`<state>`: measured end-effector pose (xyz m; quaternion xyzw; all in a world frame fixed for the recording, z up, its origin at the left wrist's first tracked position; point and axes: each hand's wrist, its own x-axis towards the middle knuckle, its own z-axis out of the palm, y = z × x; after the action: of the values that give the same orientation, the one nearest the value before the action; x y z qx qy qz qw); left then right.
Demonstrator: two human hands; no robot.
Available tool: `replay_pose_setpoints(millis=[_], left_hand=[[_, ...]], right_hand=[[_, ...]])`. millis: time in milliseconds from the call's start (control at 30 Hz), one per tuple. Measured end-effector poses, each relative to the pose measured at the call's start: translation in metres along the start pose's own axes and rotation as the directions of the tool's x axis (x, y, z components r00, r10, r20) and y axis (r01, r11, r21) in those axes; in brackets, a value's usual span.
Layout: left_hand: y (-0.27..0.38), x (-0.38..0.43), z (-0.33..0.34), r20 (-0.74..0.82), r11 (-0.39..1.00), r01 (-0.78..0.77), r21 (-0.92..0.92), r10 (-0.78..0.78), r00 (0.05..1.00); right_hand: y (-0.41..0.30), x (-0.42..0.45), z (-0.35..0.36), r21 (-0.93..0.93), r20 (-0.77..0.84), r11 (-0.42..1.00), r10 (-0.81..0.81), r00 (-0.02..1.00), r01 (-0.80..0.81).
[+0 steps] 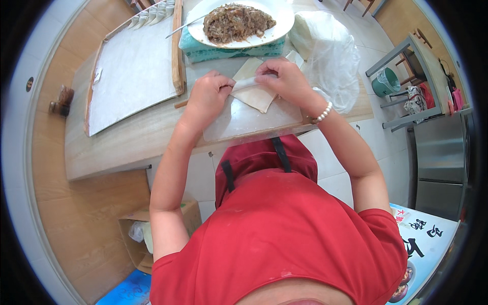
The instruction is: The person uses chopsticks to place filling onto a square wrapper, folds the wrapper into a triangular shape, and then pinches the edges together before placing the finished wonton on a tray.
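Observation:
Between my two hands is a rolled white dough wrapper [246, 84], held just above a stack of flat wrappers [257, 100]. My left hand [211, 91] pinches the left end of the roll with thumb and fingertips. At its right end, my right hand [284, 78] grips it with curled fingers. Whether filling is inside the roll cannot be seen. The stack lies on a translucent mat [251, 122] at the table's near edge. Behind my hands, a white oval plate [194, 28] carries a brown minced filling [236, 23], with a metal utensil handle [185, 26] sticking out leftward.
A teal package [232, 53] props up the plate. Left stands a wood-framed tray [129, 72] with several shaped dumplings [154, 14] at its far end. A clear plastic bag [331, 65] sits right. A wooden stick [181, 104] lies by my left wrist.

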<state>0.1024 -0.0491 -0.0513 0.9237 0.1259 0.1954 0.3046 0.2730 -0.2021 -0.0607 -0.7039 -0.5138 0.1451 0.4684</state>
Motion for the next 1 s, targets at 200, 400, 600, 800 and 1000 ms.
replay_pose_setpoints(millis=[200,400,600,800,1000], left_hand=[[-0.002,0.01,-0.014,0.159,0.966,0.229,-0.123,-0.208,0.965],[0.009,-0.003,-0.015,0.094,0.854,0.296,-0.429,-0.284,0.954],[0.046,-0.019,0.012,-0.021,0.871,0.185,-0.454,-0.218,0.976],[0.056,-0.047,0.016,-0.284,0.984,-0.035,-0.173,-0.016,0.959],[0.053,-0.073,0.015,0.118,0.128,0.218,-0.968,-0.533,0.838]], right_hand=[[-0.003,0.009,0.016,-0.589,-0.268,0.79,-0.392,0.88,0.172],[-0.039,-0.032,-0.003,0.515,0.173,0.641,0.573,0.801,-0.569],[-0.055,-0.041,0.043,0.908,-0.128,0.418,0.283,0.951,-0.003],[-0.061,-0.039,0.038,0.909,-0.205,0.41,0.293,0.934,0.071],[-0.062,-0.039,0.04,0.83,-0.308,0.542,0.242,0.92,0.136]])
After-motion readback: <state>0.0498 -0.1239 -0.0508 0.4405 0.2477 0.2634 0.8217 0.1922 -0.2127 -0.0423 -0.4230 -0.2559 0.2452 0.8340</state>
